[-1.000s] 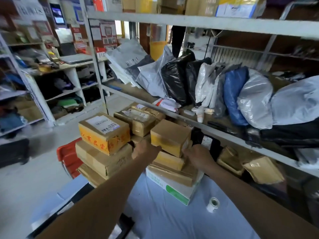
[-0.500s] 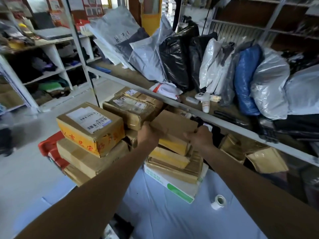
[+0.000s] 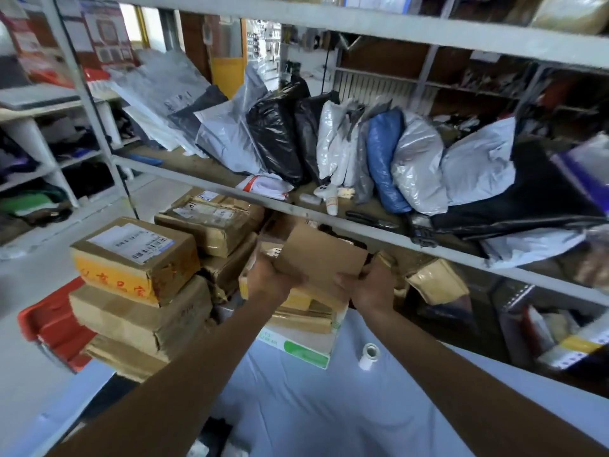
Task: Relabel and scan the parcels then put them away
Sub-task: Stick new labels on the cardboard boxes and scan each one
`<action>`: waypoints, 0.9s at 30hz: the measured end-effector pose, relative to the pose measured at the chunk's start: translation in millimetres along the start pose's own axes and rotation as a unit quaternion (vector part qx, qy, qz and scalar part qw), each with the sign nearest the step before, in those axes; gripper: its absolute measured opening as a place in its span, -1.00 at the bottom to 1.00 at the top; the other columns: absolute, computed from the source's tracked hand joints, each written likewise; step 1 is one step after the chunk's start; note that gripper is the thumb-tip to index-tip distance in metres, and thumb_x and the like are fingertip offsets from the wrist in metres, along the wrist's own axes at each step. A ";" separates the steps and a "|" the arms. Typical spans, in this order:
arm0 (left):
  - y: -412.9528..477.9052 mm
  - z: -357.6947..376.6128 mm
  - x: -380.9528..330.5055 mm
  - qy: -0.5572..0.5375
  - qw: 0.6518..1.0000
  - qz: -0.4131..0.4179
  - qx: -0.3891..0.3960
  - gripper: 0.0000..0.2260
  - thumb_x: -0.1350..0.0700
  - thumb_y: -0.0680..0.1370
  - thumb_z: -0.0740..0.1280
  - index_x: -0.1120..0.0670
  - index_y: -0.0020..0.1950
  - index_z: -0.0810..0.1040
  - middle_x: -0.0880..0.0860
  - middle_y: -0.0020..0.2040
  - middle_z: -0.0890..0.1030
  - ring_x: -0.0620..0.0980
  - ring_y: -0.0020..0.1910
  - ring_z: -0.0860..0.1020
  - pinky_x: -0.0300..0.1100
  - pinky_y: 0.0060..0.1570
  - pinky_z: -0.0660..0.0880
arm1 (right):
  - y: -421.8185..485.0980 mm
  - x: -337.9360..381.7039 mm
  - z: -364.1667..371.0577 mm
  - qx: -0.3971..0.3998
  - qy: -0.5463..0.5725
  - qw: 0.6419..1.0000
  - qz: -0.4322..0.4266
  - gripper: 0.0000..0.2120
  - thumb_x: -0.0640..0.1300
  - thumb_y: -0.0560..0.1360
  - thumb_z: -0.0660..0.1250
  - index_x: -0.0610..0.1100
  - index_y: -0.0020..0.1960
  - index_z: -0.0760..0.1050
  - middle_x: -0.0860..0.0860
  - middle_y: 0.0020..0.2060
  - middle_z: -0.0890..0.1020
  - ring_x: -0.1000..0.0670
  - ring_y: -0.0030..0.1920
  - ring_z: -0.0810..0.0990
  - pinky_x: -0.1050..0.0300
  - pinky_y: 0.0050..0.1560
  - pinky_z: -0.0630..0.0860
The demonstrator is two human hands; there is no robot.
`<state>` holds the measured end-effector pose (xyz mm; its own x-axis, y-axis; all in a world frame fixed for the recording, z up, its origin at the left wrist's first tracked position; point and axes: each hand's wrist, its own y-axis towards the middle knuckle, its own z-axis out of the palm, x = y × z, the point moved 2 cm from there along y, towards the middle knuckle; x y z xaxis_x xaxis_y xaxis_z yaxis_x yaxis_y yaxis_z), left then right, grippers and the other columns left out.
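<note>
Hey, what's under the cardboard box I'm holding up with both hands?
Under the cardboard box: a stack of flat taped parcels on a white and green carton, on the blue table cover. The held box covers the stack's top, so any label there cannot be seen.

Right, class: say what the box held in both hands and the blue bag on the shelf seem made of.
Held box: brown cardboard, matte; flat dull face, crisp edges. Blue bag: probably thin plastic film, glossy; it crinkles and catches light.
</note>
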<state>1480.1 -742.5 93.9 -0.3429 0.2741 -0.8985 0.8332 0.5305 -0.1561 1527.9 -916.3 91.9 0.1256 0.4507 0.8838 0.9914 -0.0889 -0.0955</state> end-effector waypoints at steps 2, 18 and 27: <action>-20.8 13.0 -2.9 0.008 1.000 0.016 0.025 -0.44 0.14 0.21 0.63 0.23 0.06 0.43 0.10 -0.03 0.56 0.06 -0.05 0.52 -0.10 -0.19 0.46 | -13.4 -14.8 -24.0 -0.028 0.010 0.999 0.031 -0.48 -0.01 0.28 0.57 -0.30 0.09 0.53 -0.16 -0.02 0.63 -0.19 0.01 0.62 0.03 -0.09 0.56; -215.0 141.0 59.1 0.157 0.910 0.375 0.079 -0.86 0.32 0.32 0.36 0.16 -0.17 0.49 0.10 -0.09 0.52 0.09 -0.26 0.55 -0.21 -0.25 0.49 | -78.3 -161.5 -168.8 0.135 0.358 0.902 0.199 -0.39 -0.09 0.36 0.51 -0.26 0.31 0.38 -0.17 0.20 0.50 -0.26 0.12 0.55 -0.11 -0.20 0.64; -182.4 142.0 51.2 -0.197 0.905 -0.226 0.303 -0.39 -0.29 0.26 0.49 0.22 -0.04 0.54 0.30 -0.09 0.51 0.12 -0.16 0.49 -0.04 -0.17 0.54 | -76.5 -199.8 -215.4 0.237 0.338 0.899 0.144 -0.11 -0.35 0.11 0.63 -0.14 0.34 0.31 -0.22 0.18 0.52 -0.21 0.07 0.61 -0.01 -0.12 0.63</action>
<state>1372.2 -939.2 18.2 -0.6265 -0.2313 -0.7443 0.7719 -0.0521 -0.6336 1419.3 -1190.9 21.2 0.4881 -0.1886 0.8522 0.8452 0.3458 -0.4076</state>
